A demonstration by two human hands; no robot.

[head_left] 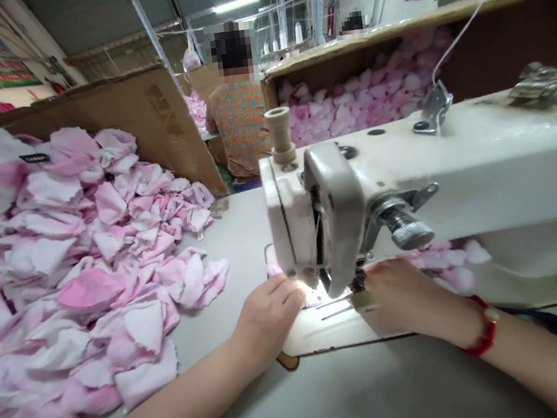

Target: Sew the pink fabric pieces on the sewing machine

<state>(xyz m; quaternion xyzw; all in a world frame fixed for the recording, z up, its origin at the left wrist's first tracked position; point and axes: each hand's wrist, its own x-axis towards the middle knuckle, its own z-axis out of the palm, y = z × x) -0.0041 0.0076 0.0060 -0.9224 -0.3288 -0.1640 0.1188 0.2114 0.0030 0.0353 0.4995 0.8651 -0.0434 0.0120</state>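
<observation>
Pink fabric (274,269) could skew if left hand (269,315) and right hand (403,292) pull unevenly; their grips I cannot tell.

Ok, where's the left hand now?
In the head view, the left hand is lower centre, over the sewing machine's base, left of the right hand.

Sewing machine (495,164): glossy metal. Cloth pieces (91,287): matt. Tabletop (360,394): smooth.

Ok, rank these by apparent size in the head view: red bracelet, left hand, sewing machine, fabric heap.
1. Fabric heap and sewing machine: too alike to rank.
2. Left hand.
3. Red bracelet.
</observation>
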